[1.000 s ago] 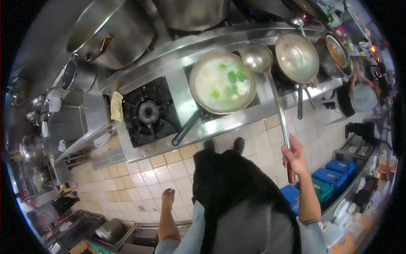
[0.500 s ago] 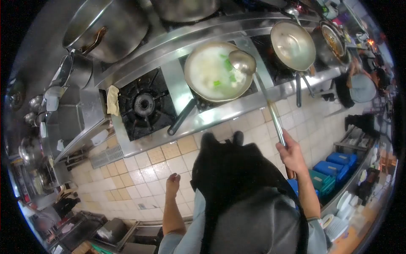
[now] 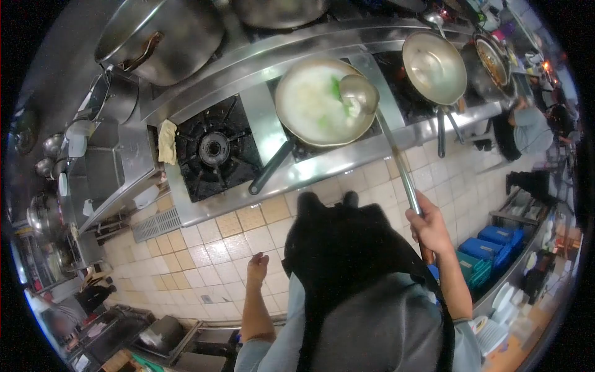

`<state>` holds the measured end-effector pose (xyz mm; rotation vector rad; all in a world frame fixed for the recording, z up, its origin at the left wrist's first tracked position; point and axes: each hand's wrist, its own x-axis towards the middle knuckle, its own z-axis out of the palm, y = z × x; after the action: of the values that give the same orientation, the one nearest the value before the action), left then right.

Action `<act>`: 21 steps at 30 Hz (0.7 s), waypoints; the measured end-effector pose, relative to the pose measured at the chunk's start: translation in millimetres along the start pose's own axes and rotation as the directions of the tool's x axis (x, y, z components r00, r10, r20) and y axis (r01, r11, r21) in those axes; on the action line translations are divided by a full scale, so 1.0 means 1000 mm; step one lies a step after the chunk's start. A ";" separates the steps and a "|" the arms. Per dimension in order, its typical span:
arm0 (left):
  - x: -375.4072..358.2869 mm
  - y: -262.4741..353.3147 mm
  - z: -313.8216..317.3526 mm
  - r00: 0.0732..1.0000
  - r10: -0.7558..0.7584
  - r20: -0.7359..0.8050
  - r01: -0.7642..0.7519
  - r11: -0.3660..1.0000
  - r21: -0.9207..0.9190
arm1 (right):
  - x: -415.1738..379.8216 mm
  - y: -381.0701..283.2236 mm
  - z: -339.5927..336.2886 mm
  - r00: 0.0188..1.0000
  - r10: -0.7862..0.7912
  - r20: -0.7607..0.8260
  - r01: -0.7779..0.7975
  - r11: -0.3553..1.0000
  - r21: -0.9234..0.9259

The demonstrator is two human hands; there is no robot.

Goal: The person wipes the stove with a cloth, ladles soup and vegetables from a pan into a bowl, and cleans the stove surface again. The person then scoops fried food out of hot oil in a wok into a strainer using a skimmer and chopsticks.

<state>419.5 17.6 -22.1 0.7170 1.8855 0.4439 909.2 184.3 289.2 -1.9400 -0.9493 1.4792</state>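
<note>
My right hand (image 3: 429,228) is wrapped round the handle of a long steel ladle (image 3: 361,94). The ladle's bowl rests at the right side of a wok (image 3: 304,136) on the stove. Pale, cloudy liquid (image 3: 305,102) with green pieces fills much of the wok, whose black handle (image 3: 271,167) points toward me at the lower left. My left hand (image 3: 258,268) hangs over the tiled floor, away from the stove, with its fingers curled in and nothing seen in it.
Left of the wok is a bare burner (image 3: 214,147) with a folded cloth (image 3: 167,142) beside it. A second pan (image 3: 434,68) sits to the right. Large pots (image 3: 186,43) stand behind. Blue bins (image 3: 481,248) are at lower right; another person (image 3: 530,130) stands far right.
The ladle's bowl has shifted slightly within the wok, and the green pieces have moved or sunk partly into the liquid. The whole view has shifted a little. My right hand keeps its grip.
</note>
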 end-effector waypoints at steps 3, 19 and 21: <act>0.002 0.001 0.000 1.000 -0.002 -0.013 0.002 1.000 0.029 | 0.002 -0.003 -0.004 0.999 0.029 0.031 -0.033 0.991 0.132; -0.015 0.007 0.009 0.999 0.007 -0.054 -0.008 1.000 -0.027 | -0.011 0.000 -0.035 0.990 0.039 0.138 -0.072 0.968 0.242; -0.016 -0.001 0.016 0.998 0.021 -0.054 -0.024 0.998 -0.050 | -0.011 -0.004 -0.043 0.987 0.041 0.156 -0.086 0.953 0.290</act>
<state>438.3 5.5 -18.0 0.6992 1.9108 0.5275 948.0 178.5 310.6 -1.6760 -0.6830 1.7146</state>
